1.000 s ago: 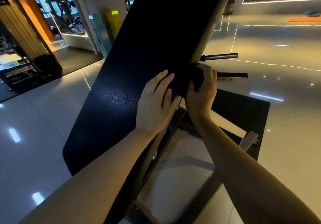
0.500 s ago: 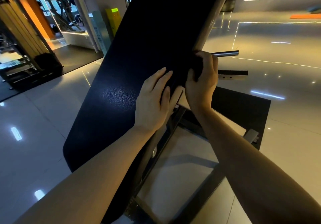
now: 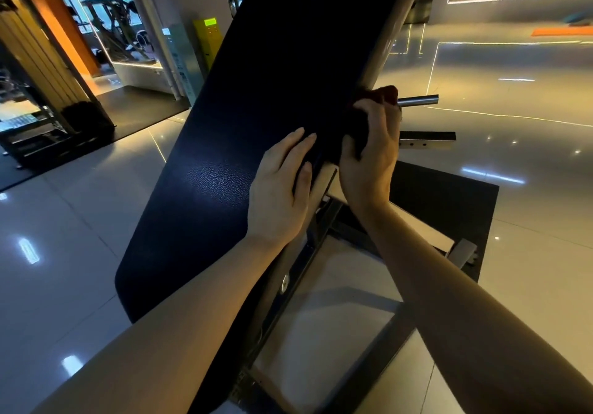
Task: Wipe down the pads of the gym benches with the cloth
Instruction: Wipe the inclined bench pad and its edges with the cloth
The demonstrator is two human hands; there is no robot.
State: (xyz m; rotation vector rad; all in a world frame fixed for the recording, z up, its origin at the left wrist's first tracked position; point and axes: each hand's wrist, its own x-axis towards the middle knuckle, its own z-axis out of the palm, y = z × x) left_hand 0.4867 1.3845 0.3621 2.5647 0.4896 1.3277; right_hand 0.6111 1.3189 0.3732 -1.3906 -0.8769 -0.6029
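A long black textured bench pad (image 3: 256, 99) slopes up and away from me through the middle of the view. My left hand (image 3: 279, 192) lies flat on the pad near its right edge, fingers straight. My right hand (image 3: 369, 153) grips a dark reddish cloth (image 3: 383, 94) and holds it against the pad's right edge, just above the left hand. Most of the cloth is hidden under the fingers.
The bench's metal frame (image 3: 308, 272) and a black floor mat (image 3: 449, 201) sit below the pad on a glossy tiled floor. A steel peg (image 3: 418, 100) and a flat bar (image 3: 426, 140) stick out to the right. Gym machines (image 3: 38, 124) stand far left.
My right hand has slid the cloth upward along the pad's right edge, now reaching the steel peg. My left hand has stayed flat on the pad.
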